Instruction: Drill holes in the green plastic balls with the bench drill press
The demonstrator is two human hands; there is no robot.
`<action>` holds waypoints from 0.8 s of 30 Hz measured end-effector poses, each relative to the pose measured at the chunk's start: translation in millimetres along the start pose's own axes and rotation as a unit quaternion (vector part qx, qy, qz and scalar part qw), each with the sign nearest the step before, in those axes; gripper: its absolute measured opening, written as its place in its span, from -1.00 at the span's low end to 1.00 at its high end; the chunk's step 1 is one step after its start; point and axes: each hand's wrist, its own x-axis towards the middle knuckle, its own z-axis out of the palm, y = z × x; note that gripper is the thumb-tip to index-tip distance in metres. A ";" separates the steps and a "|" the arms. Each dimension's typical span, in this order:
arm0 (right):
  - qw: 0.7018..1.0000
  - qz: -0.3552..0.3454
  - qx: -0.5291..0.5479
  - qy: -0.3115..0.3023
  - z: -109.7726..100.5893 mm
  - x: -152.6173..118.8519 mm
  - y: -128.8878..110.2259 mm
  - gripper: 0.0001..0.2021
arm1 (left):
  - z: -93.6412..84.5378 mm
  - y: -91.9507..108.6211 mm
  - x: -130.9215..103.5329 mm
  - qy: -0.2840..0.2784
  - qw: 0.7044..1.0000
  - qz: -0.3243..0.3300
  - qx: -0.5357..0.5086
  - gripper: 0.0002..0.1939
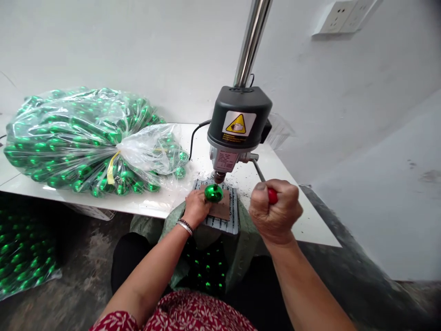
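Left grip [197,208] pinches a mirror-glossy green ball [214,193]; right grip [276,211] wraps a smooth red knob [272,196] (on a metal lever [259,171]).

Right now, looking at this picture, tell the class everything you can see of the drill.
The drill has a dark, rounded head on a shiny metal pole that runs out of the picture's top. A yellow warning triangle with a hand marks its front. Below, a grey, metal-looking section bears a label too small to read. The chuck points down at the green ball; contact there is unclear. The right hand grips the side lever's red knob.
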 end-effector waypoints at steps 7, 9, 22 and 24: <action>1.000 0.018 0.006 -0.017 -7.2 33.8 -8.1 -0.81 | -13.0 -36.8 -93.2 0.139 0.990 -0.001 -0.037 -0.67; 0.999 0.029 0.018 -0.027 -9.6 37.7 -10.7 -0.80 | -20.8 -47.3 -122.4 0.142 0.988 -0.011 -0.056 -0.68; 0.957 0.153 0.075 -0.236 3.5 136.0 -4.2 -0.67 | -42.7 -93.3 -140.5 0.202 0.966 -0.132 -0.093 -0.61; 0.948 0.126 0.101 -0.276 5.7 145.6 6.6 -0.67 | -42.7 -103.5 -150.8 0.198 0.963 -0.154 -0.094 -0.63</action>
